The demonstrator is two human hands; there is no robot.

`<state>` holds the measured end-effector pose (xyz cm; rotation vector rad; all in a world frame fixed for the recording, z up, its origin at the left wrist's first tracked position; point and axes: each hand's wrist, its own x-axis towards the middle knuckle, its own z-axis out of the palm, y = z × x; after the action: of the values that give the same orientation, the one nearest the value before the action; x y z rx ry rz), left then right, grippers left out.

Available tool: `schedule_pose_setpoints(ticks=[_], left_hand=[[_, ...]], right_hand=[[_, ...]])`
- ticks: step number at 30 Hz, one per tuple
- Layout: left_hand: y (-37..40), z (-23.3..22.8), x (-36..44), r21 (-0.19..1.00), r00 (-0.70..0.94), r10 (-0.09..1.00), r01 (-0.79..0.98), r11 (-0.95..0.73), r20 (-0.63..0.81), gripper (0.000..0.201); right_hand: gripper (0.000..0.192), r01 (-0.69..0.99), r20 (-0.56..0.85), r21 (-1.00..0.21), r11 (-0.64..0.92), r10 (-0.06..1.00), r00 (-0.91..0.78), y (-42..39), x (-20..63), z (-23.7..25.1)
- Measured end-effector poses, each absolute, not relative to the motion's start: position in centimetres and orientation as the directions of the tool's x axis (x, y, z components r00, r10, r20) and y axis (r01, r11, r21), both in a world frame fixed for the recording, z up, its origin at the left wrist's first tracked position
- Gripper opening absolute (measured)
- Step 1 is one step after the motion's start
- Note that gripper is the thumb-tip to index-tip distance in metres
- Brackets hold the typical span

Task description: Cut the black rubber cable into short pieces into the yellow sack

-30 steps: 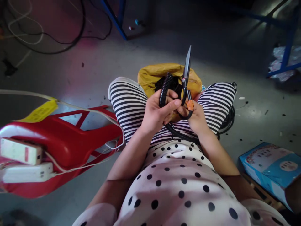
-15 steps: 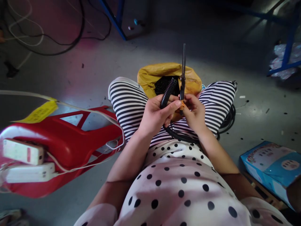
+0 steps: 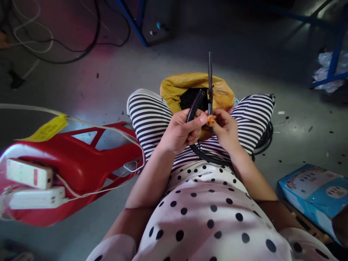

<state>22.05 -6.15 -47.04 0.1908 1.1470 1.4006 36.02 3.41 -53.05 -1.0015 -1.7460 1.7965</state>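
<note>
My left hand (image 3: 178, 132) is closed around a black corrugated tube (image 3: 196, 103), whose upper end leans over the bag. The thumb reaches to an orange piece (image 3: 210, 120) at the base of a long, thin dark tool (image 3: 210, 78). With fingers closed, my right hand (image 3: 226, 127) grips this tool at the orange part from the right. The tool points away from me, nearly upright in the view; its exact kind is unclear. Behind both hands, between my knees, sits a yellow bag (image 3: 174, 87) with black material (image 3: 187, 98) inside. Black tubing (image 3: 210, 158) curves across my lap.
At left lies a red plastic stool (image 3: 73, 156) carrying white adapters (image 3: 35, 197) and a cable with a yellow tag (image 3: 46, 128). A blue box (image 3: 312, 188) is at lower right. Blue metal legs (image 3: 133, 21) stand ahead, with black cables (image 3: 92, 43) nearby.
The long tool has turned slightly: its two thin prongs, apart before, now look like one bar. The orange piece shows more clearly between my fingers. Both hands stay in nearly the same place.
</note>
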Motion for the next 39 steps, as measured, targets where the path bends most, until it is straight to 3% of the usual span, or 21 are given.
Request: schedule_pose_setpoints(ticks=[13, 28, 39], left_hand=[[-6.2, -47.4, 21.5, 0.688, -0.182, 0.863, -0.687, 0.232, -0.472, 0.051], [-6.1, -47.9, 21.4, 0.72, -0.208, 0.871, -0.662, 0.21, -0.445, 0.052], [-6.1, -48.3, 21.4, 0.745, -0.239, 0.866, -0.636, 0.203, -0.44, 0.047]], right_hand=[[0.058, 0.139, -0.19, -0.982, -0.131, 0.728, -0.658, 3.6, 35.8, -52.8], [0.059, 0.133, -0.26, -0.964, -0.23, 0.713, -0.651, 3.6, 36.0, -52.6], [0.06, 0.131, -0.249, -0.967, -0.217, 0.713, -0.656, 3.4, 35.9, -52.9]])
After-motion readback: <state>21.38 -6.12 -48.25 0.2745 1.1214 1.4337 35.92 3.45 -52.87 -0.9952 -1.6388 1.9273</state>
